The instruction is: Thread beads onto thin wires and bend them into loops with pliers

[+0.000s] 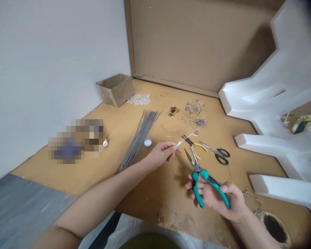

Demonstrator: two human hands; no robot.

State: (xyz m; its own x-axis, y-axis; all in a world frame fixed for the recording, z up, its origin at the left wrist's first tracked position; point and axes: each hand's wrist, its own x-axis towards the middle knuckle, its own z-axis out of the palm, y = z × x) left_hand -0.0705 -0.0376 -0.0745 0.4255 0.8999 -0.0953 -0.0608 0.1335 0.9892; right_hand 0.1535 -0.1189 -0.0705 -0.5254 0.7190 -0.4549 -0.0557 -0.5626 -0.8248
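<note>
Near the middle of the table, my left hand (162, 154) is closed in a pinch on a thin silvery wire (189, 135), which points up and to the right. My right hand (217, 200) holds needle-nose pliers (197, 168) with teal and black handles. Their handles are spread and the jaws stand apart, just below the wire and not visibly touching it. Behind the pliers lie a smaller pair of pliers (200, 146) with yellow handles and scissors (219, 153) with black handles. A bundle of straight grey wires (142, 138) lies left of my left hand.
A small cardboard box (116, 91) stands at the back left beside a pile of clear small pieces (140, 99). Black rings (173, 111) and tangled wire bits (195, 106) lie farther back. A small blue-rimmed white disc (147, 142) sits by the bundle. White foam (261, 147) borders the right.
</note>
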